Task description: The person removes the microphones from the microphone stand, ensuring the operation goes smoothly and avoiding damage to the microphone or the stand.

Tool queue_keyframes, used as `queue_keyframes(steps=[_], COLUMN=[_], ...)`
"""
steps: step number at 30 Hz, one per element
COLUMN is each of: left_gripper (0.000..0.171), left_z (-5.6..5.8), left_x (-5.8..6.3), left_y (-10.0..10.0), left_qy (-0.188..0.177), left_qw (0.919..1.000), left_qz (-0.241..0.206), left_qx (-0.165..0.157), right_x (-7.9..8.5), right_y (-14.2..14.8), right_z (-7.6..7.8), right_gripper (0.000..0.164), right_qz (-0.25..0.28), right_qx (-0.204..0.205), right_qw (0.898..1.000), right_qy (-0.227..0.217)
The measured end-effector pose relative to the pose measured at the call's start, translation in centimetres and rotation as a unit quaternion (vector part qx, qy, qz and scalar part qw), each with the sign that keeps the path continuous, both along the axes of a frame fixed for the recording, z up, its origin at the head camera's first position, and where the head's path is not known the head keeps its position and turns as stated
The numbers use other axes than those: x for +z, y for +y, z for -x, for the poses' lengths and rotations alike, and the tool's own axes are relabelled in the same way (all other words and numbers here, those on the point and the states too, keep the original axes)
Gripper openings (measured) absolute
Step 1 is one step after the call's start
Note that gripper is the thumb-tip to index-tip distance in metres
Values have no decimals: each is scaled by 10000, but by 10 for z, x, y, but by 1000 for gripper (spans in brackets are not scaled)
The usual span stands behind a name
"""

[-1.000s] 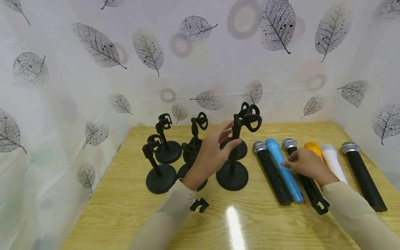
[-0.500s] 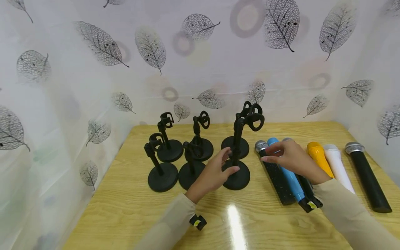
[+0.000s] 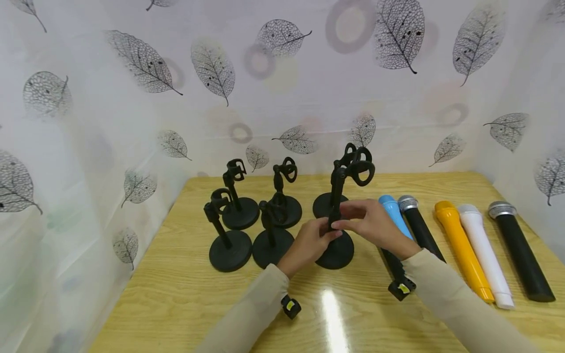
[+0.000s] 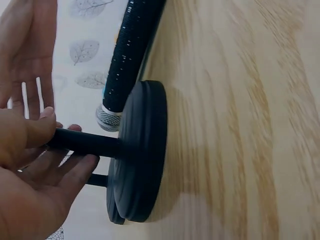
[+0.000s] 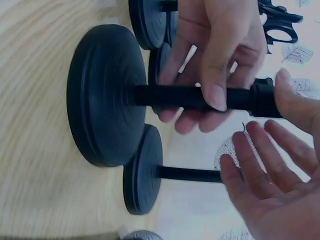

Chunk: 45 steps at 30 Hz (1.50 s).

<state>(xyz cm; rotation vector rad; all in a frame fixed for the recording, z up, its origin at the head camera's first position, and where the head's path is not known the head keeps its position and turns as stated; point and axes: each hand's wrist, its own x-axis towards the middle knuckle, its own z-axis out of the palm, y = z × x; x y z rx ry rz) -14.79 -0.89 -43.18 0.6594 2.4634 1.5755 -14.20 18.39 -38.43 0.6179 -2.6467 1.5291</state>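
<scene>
In the head view both hands meet at the stem of a black desktop microphone stand, whose round base rests on the table. My left hand grips the stem, its thumb lying along the front in the right wrist view and its fingers behind. Higher up, the thumb of my right hand presses the collar, with the other fingers spread round the far side. The stand's double-ring clip tops the stem. Under the right forearm lies a speckled black microphone, partly hidden.
Several similar stands surround this one, such as a front left stand and a back right stand. To the right lie blue, black, orange and white microphones, plus another black microphone farthest right.
My right hand has swung left from above the microphones to the stand's stem. My left hand has come down from near the clip and now grips the stem lower. The microphones stay on the table.
</scene>
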Motion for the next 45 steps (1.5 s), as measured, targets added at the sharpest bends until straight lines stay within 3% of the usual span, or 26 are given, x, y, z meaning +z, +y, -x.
queue_keyframes(steps=[5,8,19,23,28,32,37,45], left_gripper=[18,20,24,25,26,25,22,21], left_z=[1,0,4,7,8,9,10,10], left_x=[-2,-2,0,1,2,1,0,2], left_y=[0,0,-1,-2,-3,-3,-3,-5], left_qy=[446,616,549,500,276,207,221,23], left_qw=[9989,9978,9975,9974,9982,9984,9984,9986], left_qz=[105,190,331,367,395,364,303,262], left_qx=[-70,-133,-281,-360,-366,-386,-415,-460], right_x=[-9,-13,-20,-20,-15,-13,-13,-15], right_y=[-7,-8,-9,-7,-3,-2,-3,-3], right_z=[3,2,5,8,10,9,8,7], right_gripper=[21,16,17,18,26,32,25,25], right_qz=[191,183,248,306,363,512,686,931], right_qx=[59,-26,105,342,552,455,333,252], right_qw=[9985,9965,9901,9910,9953,9967,9961,9953], right_qy=[515,815,1377,1258,704,429,447,98])
